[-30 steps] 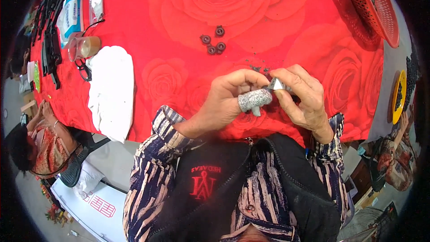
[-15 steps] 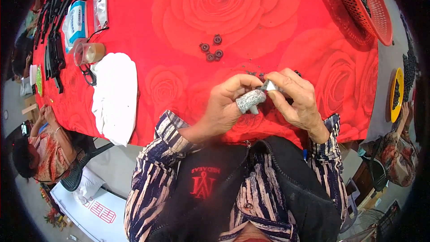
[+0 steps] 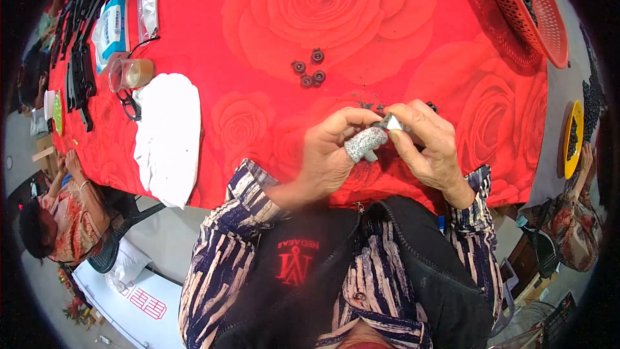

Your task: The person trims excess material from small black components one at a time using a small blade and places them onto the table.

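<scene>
Grey-wrapped left hand (image 3: 336, 155) thumb and right hand (image 3: 426, 148) fingers still pinch small silvery part (image 3: 392, 123); nothing moved, centre frame.

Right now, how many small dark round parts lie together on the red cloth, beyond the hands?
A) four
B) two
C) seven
A: four small dark round parts lie in a cluster on the red cloth, beyond both hands.
</scene>
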{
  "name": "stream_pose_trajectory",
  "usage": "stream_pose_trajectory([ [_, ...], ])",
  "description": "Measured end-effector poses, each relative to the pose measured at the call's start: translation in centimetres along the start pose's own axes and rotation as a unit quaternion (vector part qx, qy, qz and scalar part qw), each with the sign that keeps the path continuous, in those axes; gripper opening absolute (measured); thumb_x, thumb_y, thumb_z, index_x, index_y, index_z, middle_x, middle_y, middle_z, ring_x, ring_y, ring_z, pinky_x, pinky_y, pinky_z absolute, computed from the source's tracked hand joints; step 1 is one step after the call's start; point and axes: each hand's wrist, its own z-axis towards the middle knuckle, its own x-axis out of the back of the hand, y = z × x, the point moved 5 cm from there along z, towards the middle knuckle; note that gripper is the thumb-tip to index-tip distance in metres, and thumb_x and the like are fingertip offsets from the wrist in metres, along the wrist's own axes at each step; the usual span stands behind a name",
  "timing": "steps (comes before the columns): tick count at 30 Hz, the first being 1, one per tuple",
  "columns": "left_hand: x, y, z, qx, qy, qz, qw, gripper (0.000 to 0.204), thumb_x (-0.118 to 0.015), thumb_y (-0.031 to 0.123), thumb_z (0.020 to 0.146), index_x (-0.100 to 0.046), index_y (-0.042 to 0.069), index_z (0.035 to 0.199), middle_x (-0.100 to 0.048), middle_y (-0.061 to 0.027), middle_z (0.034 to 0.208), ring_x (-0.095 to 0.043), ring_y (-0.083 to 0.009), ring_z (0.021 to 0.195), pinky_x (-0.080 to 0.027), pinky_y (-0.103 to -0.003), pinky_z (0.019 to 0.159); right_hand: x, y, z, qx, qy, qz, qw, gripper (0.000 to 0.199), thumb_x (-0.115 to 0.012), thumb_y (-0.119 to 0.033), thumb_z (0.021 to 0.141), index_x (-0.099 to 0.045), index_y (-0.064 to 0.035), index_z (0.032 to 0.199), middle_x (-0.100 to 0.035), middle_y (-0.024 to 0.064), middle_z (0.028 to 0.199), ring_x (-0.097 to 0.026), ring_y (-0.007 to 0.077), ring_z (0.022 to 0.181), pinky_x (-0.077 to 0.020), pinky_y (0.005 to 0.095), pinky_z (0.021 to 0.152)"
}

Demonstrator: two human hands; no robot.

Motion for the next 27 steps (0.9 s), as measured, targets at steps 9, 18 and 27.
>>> stream_pose_trajectory([
  [9,0.0,0.1,-0.1,0.002,0.028,0.029,0.999,0.024,-0.062,0.004,0.086,-0.056,0.000,0.110,-0.061,-0.0036,0.095,-0.059,-0.0076,0.081,-0.050,-0.020,0.064,0.0,0.1,0.1,-0.029,-0.023,0.022,0.999,0.025,-0.062,0.006,0.076,-0.060,0.0029,0.100,-0.055,0.0109,0.074,-0.053,0.0183,0.058,-0.0410,0.0281,0.051],
  [18,0.1,0.4,-0.1,-0.010,0.040,0.057,0.998,0.022,-0.062,0.003,0.086,-0.057,-0.001,0.107,-0.063,-0.0065,0.095,-0.061,-0.0102,0.081,-0.050,-0.021,0.065,-0.2,-0.2,-0.1,-0.014,-0.026,0.032,0.999,0.025,-0.063,0.005,0.076,-0.059,0.0036,0.100,-0.055,0.0105,0.074,-0.053,0.0171,0.058,-0.0408,0.0273,0.051],
  [27,0.8,0.5,0.9,0.054,0.005,-0.034,0.998,0.021,-0.064,0.002,0.084,-0.061,-0.003,0.104,-0.066,-0.0101,0.088,-0.063,-0.0143,0.073,-0.053,-0.025,0.064,0.8,-1.0,0.5,0.064,0.017,0.016,0.998,0.034,-0.064,0.005,0.069,-0.061,0.0019,0.103,-0.059,0.0092,0.078,-0.054,0.0172,0.059,-0.0430,0.0269,0.051],
])
